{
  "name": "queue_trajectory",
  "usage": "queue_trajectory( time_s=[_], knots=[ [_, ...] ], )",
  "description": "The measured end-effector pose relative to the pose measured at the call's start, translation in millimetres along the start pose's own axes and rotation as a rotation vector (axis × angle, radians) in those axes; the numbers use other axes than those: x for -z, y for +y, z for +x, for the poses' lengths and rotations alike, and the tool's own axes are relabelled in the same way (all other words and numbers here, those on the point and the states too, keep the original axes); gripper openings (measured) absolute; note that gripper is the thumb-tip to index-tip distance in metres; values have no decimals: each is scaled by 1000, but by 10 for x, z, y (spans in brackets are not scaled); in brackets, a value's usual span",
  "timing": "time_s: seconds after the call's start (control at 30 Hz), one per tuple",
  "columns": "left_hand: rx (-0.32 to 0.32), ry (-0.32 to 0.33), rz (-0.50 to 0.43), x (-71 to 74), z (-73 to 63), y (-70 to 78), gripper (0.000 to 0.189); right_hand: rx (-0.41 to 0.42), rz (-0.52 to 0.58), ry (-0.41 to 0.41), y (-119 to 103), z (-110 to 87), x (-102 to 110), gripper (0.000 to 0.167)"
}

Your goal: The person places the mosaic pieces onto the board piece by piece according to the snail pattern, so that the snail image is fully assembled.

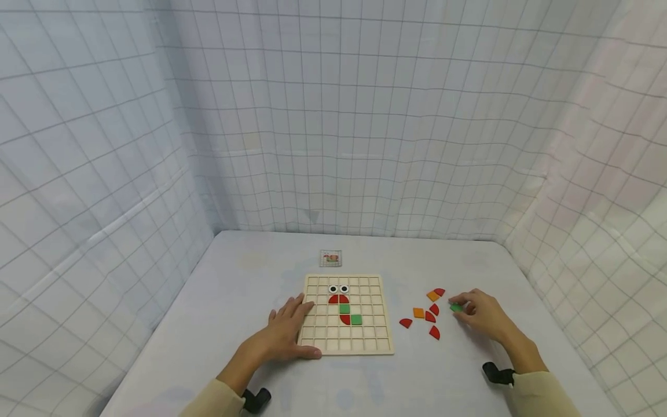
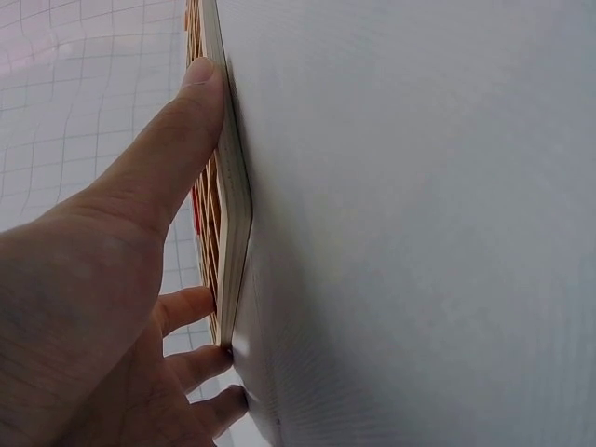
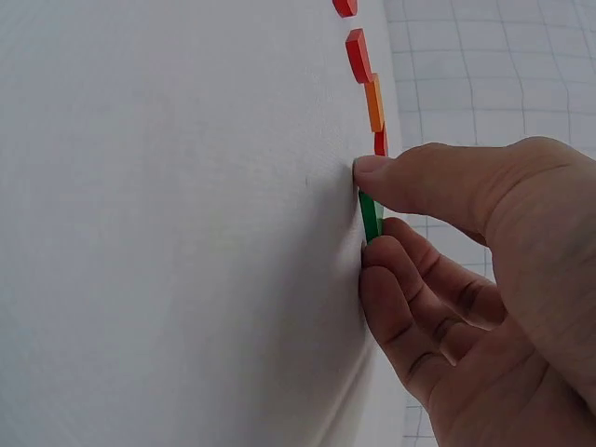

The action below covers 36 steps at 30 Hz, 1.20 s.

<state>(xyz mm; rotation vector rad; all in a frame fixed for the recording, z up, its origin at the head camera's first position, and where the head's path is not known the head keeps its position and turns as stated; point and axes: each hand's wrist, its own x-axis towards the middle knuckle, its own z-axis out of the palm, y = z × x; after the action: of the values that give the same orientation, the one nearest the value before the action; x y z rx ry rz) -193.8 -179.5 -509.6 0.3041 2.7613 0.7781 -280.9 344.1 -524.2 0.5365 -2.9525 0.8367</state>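
A wooden grid board (image 1: pixel 323 333) lies on the table, bearing two eye discs (image 1: pixel 339 289), several red quarter-circle tiles (image 1: pixel 333 299) and two green square tiles (image 1: pixel 356 319). My left hand (image 1: pixel 283 333) rests spread over the board's left edge, its thumb on the near corner; the left wrist view shows the thumb (image 2: pixel 200 79) against the board's rim (image 2: pixel 235 196). To the right, my right hand (image 1: pixel 482 313) pinches a green tile (image 1: pixel 456 307) at the table surface. In the right wrist view that green tile (image 3: pixel 370 216) sits between thumb and fingertips, partly hidden.
Between the board and my right hand lie several loose red quarter-circle tiles (image 1: pixel 435 332) and two orange square tiles (image 1: pixel 418 313). Behind the board is a small picture card (image 1: pixel 330 258). White grid-patterned curtains (image 1: pixel 354 145) surround the white table (image 1: pixel 250 260) at the back and sides.
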Motion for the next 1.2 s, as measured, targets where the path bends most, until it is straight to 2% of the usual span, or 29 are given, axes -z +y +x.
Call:
queue_trajectory(
  time_s=[0.57,1.03,1.2],
  knots=[
    [-11,-1,-7,29,-19,39,121,-36,5,-21,-43,42,-15,22],
    [-6,-6,-11,23,-12,36,122,72,3,10,-222,80,-57,20],
    [-10,-4,-13,20,-9,22,122,83,16,2,-336,107,-87,21]
  ],
)
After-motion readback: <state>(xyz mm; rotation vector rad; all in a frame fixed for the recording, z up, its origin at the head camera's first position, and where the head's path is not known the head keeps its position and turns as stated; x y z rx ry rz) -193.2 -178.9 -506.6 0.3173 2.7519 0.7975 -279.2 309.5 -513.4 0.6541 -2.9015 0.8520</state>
